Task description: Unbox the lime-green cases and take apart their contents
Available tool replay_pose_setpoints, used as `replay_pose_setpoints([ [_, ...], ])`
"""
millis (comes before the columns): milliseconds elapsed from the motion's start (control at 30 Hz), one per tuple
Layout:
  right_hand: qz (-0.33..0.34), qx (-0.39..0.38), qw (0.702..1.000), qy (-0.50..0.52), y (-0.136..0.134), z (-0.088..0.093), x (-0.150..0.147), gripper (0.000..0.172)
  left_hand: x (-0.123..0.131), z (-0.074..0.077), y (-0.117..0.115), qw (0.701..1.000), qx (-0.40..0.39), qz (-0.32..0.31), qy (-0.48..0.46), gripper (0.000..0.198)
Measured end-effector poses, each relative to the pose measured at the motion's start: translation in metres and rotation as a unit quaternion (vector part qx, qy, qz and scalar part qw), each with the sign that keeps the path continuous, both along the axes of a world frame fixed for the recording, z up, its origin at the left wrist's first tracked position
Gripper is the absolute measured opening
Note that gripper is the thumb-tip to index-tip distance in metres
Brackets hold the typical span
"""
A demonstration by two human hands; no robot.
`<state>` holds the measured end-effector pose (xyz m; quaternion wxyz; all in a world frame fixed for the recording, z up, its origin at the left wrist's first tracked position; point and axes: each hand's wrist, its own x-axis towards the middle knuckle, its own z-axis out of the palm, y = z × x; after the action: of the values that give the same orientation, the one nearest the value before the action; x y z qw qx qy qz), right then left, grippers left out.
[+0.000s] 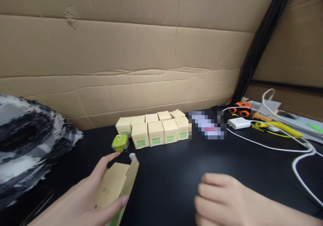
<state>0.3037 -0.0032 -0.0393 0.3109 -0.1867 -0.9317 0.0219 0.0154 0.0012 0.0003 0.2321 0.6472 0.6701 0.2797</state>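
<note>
My left hand (88, 192) grips a small tan cardboard box (114, 182), thumb on its near side and fingers on the far side. A flap stands up along the box's right edge, and green print shows on it. Just beyond my left index fingertip sits a small clear container with a lime-green lid (120, 142); I cannot tell whether the finger touches it. A small white piece (132, 156) peeks out behind the flap. My right hand (219, 199) is curled into a fist above the black table, and anything inside it is hidden.
Several small tan boxes (156, 133) with green labels stand in two rows at the back. Shaggy black-and-white material (27, 148) lies left. On the right are a white charger (239, 123) with cables, a yellow coiled cord (285, 128) and an orange toy vehicle (241, 108). Cardboard walls rise behind.
</note>
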Motion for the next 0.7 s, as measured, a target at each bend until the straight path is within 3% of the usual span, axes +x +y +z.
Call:
replay_pose_setpoints([
  [67, 0.016, -0.038, 0.999, -0.008, 0.022, 0.013, -0.024, 0.013, 0.008, 0.002, 0.004, 0.996, -0.001, -0.029, -0.086, 0.067],
  [100, -0.001, -0.153, 0.987, 0.050, 0.031, 0.015, -0.033, 0.004, 0.013, 0.002, 0.007, 0.990, -0.009, -0.036, -0.135, 0.065],
  [167, -0.023, -0.376, 0.909, 0.177, 0.045, 0.012, -0.047, 0.018, 0.022, 0.001, 0.012, 0.969, -0.036, -0.053, -0.239, 0.063],
  [233, -0.023, -0.498, 0.832, 0.244, 0.053, 0.003, -0.054, 0.022, 0.030, -0.005, 0.015, 0.933, -0.081, -0.081, -0.341, 0.063],
  [333, 0.005, -0.549, 0.796, 0.253, 0.055, -0.004, -0.056, 0.017, 0.040, -0.022, 0.015, 0.868, -0.166, -0.127, -0.450, 0.064],
  [433, 0.041, -0.577, 0.776, 0.249, 0.050, 0.001, -0.052, 0.013, 0.044, -0.036, 0.010, 0.825, -0.177, -0.157, -0.514, 0.058],
  [567, 0.057, -0.567, 0.783, 0.249, 0.047, 0.004, -0.047, 0.019, 0.046, -0.039, 0.003, 0.825, -0.141, -0.110, -0.537, 0.058],
  [700, 0.003, -0.509, 0.814, 0.282, 0.048, -0.009, -0.046, 0.024, 0.047, -0.034, 0.004, 0.813, -0.146, -0.018, -0.563, 0.066],
])
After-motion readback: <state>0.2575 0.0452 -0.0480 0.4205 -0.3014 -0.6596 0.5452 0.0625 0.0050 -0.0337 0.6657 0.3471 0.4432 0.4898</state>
